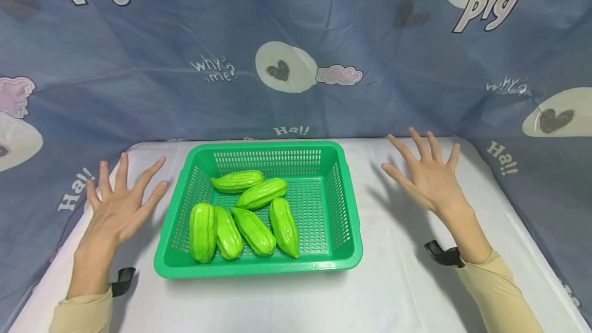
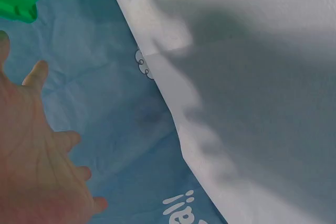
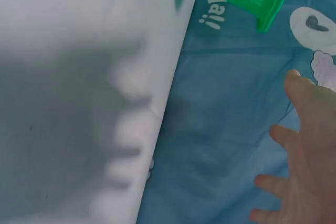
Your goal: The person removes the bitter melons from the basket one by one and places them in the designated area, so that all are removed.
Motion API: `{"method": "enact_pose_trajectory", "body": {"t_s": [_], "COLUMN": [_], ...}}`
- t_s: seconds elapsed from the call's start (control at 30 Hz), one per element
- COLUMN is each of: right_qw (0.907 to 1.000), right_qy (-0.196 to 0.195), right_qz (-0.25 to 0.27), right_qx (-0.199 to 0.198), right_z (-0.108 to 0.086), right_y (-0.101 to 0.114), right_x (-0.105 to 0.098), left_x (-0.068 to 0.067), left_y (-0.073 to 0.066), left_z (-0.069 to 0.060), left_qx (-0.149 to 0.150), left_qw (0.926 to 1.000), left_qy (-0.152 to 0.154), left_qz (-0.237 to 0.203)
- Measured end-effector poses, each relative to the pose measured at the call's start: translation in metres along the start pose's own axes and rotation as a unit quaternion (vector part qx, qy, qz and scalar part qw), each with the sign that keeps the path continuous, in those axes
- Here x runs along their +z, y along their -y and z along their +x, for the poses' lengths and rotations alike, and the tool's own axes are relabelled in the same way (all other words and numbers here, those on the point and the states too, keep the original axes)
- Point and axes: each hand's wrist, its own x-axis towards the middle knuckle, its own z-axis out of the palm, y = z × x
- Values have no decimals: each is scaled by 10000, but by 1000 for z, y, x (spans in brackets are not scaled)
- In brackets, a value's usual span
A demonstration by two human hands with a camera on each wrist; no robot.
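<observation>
A green plastic basket (image 1: pixel 259 267) with slotted walls sits on the white table, left of the middle in the head view. Several glossy green vegetables, ridged like bitter gourds (image 1: pixel 202 233), lie in its left and middle parts. To the left of the basket, the left hand (image 1: pixel 117 212) hovers with fingers spread and holds nothing. The right hand (image 1: pixel 430 181) is held above the table on the other side, farther from the basket, its fingers also spread. Both wrist views show a palm and part of the basket's edge; the vegetables are out of sight there.
A white cloth (image 1: pixel 384 292) covers the table. Behind it and at both sides hangs a blue printed curtain (image 1: pixel 296 107). Each wrist wears a black strap mount, one by the left sleeve (image 1: pixel 83 315) and one by the right sleeve (image 1: pixel 499 294).
</observation>
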Motion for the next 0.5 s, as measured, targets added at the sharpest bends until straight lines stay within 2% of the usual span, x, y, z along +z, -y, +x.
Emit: {"method": "enact_pose_trajectory", "body": {"t_s": [0.37, 0.5], "right_qw": [9989, 9975], "right_qy": [-107, -142], "right_qz": [158, 251], "right_qx": [-422, -640], "right_z": [0, -2], "right_y": [26, 35], "right_x": [-4, -4], "left_x": [3, 6], "left_y": [-13, -20], "left_z": [-1, 1], "left_qx": [185, 163], "left_qw": [9978, 9940], "left_qy": [-182, -178], "left_qz": [-607, -1065]}}
